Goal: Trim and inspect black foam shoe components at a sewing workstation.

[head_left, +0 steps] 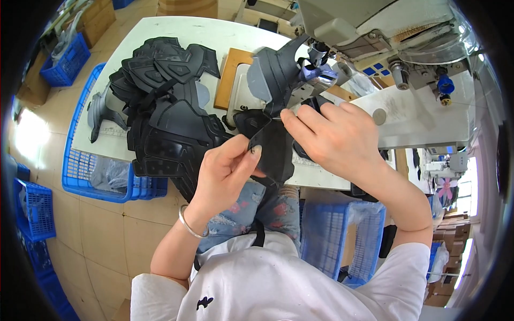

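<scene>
A dark, flexible black piece (276, 152) hangs at the table's front edge, between my two hands. My left hand (222, 171) pinches its left edge between thumb and fingers. Curled over its upper right edge, my right hand (340, 134) grips it, with the fingertips partly hidden. Just above, a black moulded panel (278, 72) with a grey translucent patch lies by the needle area of a sewing machine (353, 37); whether it joins the held piece I cannot tell. Left of my hands, a heap of similar black moulded panels (176, 125) covers part of the white table (160, 27).
One loose grey-black part (101, 113) rests at the table's left edge. Beneath that side stands a blue plastic basket (96, 184) holding clear bags. Another blue crate (342, 235) stands below the table on my right. More blue baskets (67, 63) sit on the tiled floor.
</scene>
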Demonstrator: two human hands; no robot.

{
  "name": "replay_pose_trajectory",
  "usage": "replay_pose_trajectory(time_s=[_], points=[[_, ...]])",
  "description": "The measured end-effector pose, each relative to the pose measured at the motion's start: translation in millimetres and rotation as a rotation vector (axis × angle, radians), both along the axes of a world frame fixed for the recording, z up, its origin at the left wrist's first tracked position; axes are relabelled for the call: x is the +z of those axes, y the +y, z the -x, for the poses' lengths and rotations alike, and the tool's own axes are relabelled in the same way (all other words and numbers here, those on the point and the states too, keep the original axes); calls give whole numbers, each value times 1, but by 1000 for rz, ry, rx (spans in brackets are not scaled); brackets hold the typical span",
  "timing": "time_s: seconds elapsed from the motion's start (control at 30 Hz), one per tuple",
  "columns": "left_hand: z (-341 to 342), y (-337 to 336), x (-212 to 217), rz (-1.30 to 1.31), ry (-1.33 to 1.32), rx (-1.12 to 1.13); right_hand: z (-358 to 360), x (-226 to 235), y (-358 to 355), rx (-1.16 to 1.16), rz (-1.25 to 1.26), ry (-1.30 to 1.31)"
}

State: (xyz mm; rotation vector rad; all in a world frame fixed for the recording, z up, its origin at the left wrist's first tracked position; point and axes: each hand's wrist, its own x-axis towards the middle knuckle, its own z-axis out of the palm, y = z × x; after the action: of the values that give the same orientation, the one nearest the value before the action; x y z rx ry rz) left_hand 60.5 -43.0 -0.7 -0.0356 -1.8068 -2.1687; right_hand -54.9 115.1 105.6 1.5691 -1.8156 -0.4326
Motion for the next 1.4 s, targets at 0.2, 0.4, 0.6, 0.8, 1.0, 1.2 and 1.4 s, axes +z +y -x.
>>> replay_pose_trajectory(time_s=[0.2,0.4,0.6,0.8,1.0,1.2,1.4], points=[[-15,-6,-13,-80,25,-27,1,9,10,-20,129,-184],[-11,-4,-11,-48,17,13,-4,1,8,-19,103,-105],[-10,-3,-16,-84,23,-2,-4,-3,8,-34,82,-73],[-13,-1,-12,-122,68,-44,-11,-4,3,15,85,59],[-21,-9,-19,-84,-13,-29,-15,-1,11,-18,58,-100],[-15,-9,-26,-342,14,-100,-11,-3,19,-35,183,-191],[-17,-5,-25,-337,-12,-71,-7,-11,10,-28,149,-127]])
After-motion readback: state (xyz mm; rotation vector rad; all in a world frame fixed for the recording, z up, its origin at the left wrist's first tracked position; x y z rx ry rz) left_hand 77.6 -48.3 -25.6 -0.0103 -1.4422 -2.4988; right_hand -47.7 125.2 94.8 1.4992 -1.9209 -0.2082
